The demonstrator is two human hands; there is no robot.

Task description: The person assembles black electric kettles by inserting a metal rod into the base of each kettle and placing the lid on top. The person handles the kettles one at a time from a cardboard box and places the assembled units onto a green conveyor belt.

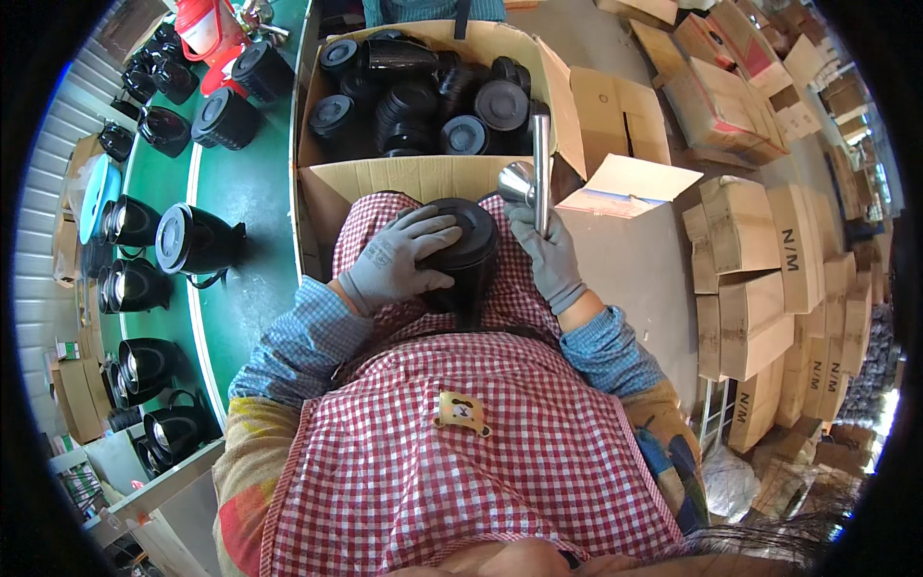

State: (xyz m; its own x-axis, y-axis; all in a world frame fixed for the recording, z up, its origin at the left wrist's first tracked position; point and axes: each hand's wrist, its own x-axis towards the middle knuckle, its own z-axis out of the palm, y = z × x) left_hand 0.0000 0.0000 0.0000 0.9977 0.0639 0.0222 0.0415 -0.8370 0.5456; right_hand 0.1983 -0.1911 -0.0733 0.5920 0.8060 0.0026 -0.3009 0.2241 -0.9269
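Note:
On my lap a black jug point(465, 260) stands between my knees with a flat, round, ribbed end facing up. My left hand point(399, 258), in a grey glove, is curved over that end and its side, fingers on top and thumb lower down. To the right of the jug, my right hand point(546, 255), also gloved in grey, is closed around a shiny metal tool point(541, 173) with a straight tube and a flared, cone-shaped piece. The tool is held upright, apart from the jug. Its lower end is hidden in the hand.
Directly ahead, an open cardboard box point(423, 173) holds many black jugs and round parts. A green table point(240, 288) at my left carries several black jugs point(199, 240), a blue dish point(95, 199) and a red-and-white container point(199, 29). Stacked cartons point(740, 226) stand at the right.

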